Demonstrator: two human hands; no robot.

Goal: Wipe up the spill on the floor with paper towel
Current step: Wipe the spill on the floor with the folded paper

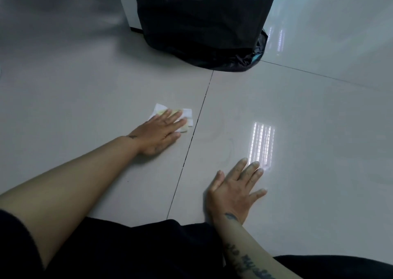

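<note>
Occlusions and cropping, head view. The left hand (160,129) lies flat over the paper towel (187,115), hiding most of the sheet; only its far corners and right edge show, with a yellowish stain partly visible between the fingers. Whether any spill remains beneath the towel cannot be told. The black bin bag (204,21) is cut off by the top edge (its mouth is out of frame) and hides the lower part of the white surface (125,4) behind it. Both forearms run out of the frame's lower edge. The tattoo lettering on the right forearm (246,261) is too blurred to read.
</note>
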